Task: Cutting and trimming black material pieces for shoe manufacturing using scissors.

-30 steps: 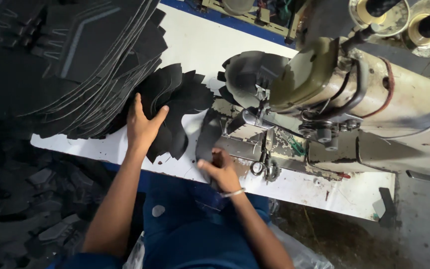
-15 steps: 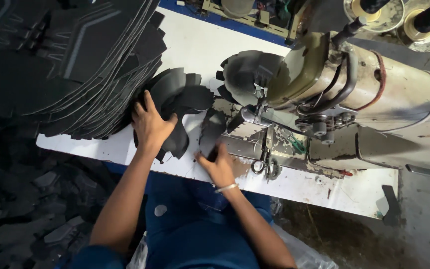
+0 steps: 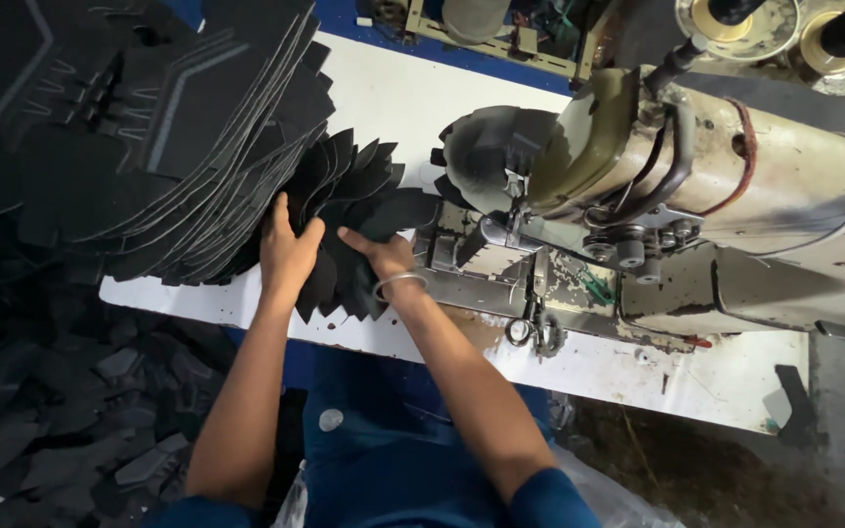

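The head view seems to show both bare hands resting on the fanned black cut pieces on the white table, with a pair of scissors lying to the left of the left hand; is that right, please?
Not quite: in the head view the small metal scissors lie to the right of the right hand, by the sewing machine's base. Both hands, the left hand too, do rest on the fanned black cut pieces on the white table.

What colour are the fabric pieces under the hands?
Black, seen in the head view: the fanned fabric pieces.

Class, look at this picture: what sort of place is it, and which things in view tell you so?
Probably a stitching workshop, perhaps for footwear. An industrial sewing machine stands on a white worktable, beside a big stack of black cut pieces, and both hands sort a fan of smaller black pieces.
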